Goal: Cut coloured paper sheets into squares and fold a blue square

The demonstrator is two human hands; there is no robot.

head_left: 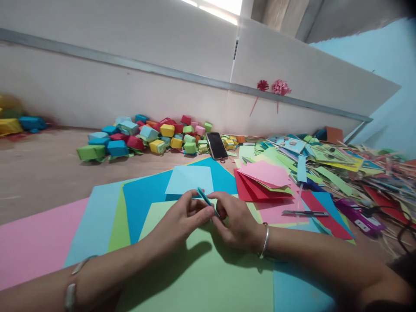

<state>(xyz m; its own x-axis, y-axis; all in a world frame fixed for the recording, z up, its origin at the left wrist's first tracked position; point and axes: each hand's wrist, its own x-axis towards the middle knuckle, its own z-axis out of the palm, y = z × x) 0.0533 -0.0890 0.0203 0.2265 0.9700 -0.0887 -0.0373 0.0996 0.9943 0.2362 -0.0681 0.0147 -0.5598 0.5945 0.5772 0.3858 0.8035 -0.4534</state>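
Note:
A small folded piece of blue paper [204, 196] is held between both hands, tilted, above a pale green sheet [240, 277]. My left hand [186, 214] pinches its left side with thumb and fingers. From the other side my right hand [232, 219] grips it, fingers curled; part of the paper is hidden behind the fingertips. Just behind the hands lies a light blue square [190, 178] on a darker blue sheet [146, 208]. Right of my right hand, a craft knife [305, 213] rests on pink and red paper.
Small coloured paper boxes [149, 134] are heaped along the white wall board, beside a phone [217, 146]. Red and pink sheets [264, 180] are stacked at right. Farther right lie paper scraps, sticks and a purple power strip [359, 216] with a black cable.

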